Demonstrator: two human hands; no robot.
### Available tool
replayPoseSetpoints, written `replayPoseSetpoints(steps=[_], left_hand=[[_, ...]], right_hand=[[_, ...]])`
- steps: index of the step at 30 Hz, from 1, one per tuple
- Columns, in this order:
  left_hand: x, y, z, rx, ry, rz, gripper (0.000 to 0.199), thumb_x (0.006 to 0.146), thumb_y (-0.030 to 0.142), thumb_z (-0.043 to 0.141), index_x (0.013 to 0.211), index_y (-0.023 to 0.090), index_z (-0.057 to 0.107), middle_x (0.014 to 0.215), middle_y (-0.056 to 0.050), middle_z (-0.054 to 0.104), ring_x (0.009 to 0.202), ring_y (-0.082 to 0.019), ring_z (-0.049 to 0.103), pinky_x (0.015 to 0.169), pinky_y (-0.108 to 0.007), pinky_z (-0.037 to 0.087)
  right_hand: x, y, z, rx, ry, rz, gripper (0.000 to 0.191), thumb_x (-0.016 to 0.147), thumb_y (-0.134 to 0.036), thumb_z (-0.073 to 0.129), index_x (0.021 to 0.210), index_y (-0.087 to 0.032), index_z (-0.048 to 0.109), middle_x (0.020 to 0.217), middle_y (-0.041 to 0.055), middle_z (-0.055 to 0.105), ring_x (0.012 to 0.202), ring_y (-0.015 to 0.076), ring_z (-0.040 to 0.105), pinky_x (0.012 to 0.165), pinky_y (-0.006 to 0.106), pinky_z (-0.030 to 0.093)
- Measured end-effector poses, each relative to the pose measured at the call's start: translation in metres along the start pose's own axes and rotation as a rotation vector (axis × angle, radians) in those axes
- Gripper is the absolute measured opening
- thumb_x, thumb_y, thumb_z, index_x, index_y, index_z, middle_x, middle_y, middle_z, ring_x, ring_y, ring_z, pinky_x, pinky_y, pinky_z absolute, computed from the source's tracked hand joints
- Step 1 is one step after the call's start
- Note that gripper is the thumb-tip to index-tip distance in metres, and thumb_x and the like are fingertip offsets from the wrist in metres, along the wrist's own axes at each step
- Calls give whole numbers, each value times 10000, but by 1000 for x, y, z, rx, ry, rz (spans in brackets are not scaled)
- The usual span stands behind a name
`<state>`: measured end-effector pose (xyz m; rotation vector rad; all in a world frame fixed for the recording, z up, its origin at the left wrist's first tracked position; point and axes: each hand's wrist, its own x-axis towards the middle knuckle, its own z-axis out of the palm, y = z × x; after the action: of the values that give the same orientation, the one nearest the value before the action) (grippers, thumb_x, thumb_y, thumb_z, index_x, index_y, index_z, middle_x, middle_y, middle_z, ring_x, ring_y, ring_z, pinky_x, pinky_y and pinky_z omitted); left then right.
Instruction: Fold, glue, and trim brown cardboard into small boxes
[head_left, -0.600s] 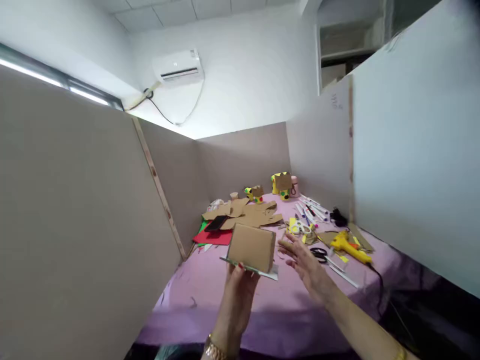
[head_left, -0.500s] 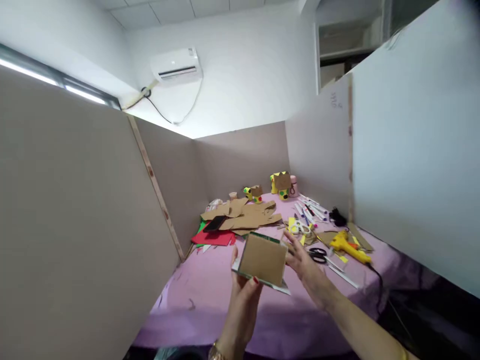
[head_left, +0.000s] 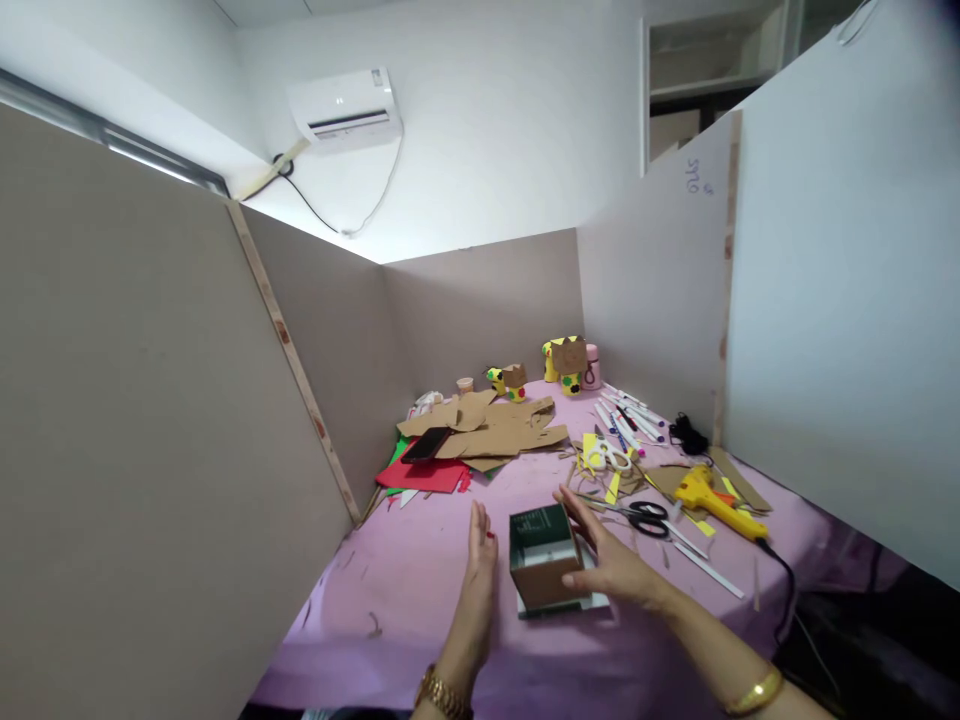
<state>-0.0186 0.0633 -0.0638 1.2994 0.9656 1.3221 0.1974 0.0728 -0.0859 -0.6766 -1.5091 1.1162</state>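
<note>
Step in hand, by judgement: settling small open-topped cardboard box, brown outside and dark green inside [head_left: 546,588], on pink cloth-covered counter [head_left: 420,590]. Location: near front edge, roughly midway between left and right corners, with thin white-and-green flat board [head_left: 598,602] underneath, jutting out at front and right.

Left hand [head_left: 477,578]: fingers open and straight, palm turned to box, not touching. Right hand [head_left: 619,566]: thumb on brown front face, fingers at far right corner, gripping box by right side; cannot tell how hard.

Keep right grip light: thin walls, likely to bow under a hard pinch. Bring left palm flat against left wall for even counter-pressure; better than steering from one side. Press low, close to board, not at open rim. Check corners for square from above before adding force. Push straight down, no twist; joint between box and board hidden, so assume weak. Shift inward from front edge for margin.

Clearance: mind black-handled metal scissors [head_left: 649,519], blades running toward right fingertips. Keep right forearm clear of yellow plastic glue gun [head_left: 720,503] near right edge; cannot tell if hot, treat as hot. Avoid snagging black cable [head_left: 789,575] there.
</note>
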Motion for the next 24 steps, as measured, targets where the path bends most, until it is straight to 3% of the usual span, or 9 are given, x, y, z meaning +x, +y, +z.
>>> replayPoseSetpoints(steps=[3,6,11,17,20,24], left_hand=[[6,-8,13,0,-3,-3,862,889,681,369,1540,222,38,1644,-31,44,1498,-169,57,1209,-364,88],[14,-15,23,-4,30,0,825,914,668,265,1540,186,28,1644,-23,5,1498,-154,34,1213,-368,63],[22,-21,34,22,60,-35,861,919,640,274,1525,60,83,1633,-95,19,1497,-184,69,1216,-356,50],[23,-20,42,62,71,-77,673,977,491,256,1493,60,255,1609,-108,158,1486,-171,107,1214,-348,65],[20,-14,40,58,65,-101,692,968,543,239,1493,95,279,1608,-88,174,1481,-182,125,1209,-347,116],[18,0,31,60,78,-104,763,932,645,119,1531,174,159,1631,-32,85,1488,-190,51,1205,-410,101]], right_hand=[[-7,8,-3,-2,57,36,584,864,-305,692,1395,-248,456,1548,86,350,1412,358,282,1127,647,157],[-7,7,1,29,218,94,486,923,-376,603,1375,-253,475,1534,86,371,1385,337,339,1114,619,226],[11,4,28,67,441,157,399,948,-394,561,1311,-232,528,1431,93,490,1258,299,498,1034,564,384],[22,7,51,41,527,148,342,940,-333,590,1264,-228,563,1385,87,530,1186,274,554,982,523,451],[20,2,44,41,527,159,335,943,-341,585,1256,-223,566,1356,87,552,1152,264,579,955,506,477],[20,-14,25,9,493,168,336,947,-359,575,1252,-216,567,1329,88,571,1125,258,595,934,497,491]])
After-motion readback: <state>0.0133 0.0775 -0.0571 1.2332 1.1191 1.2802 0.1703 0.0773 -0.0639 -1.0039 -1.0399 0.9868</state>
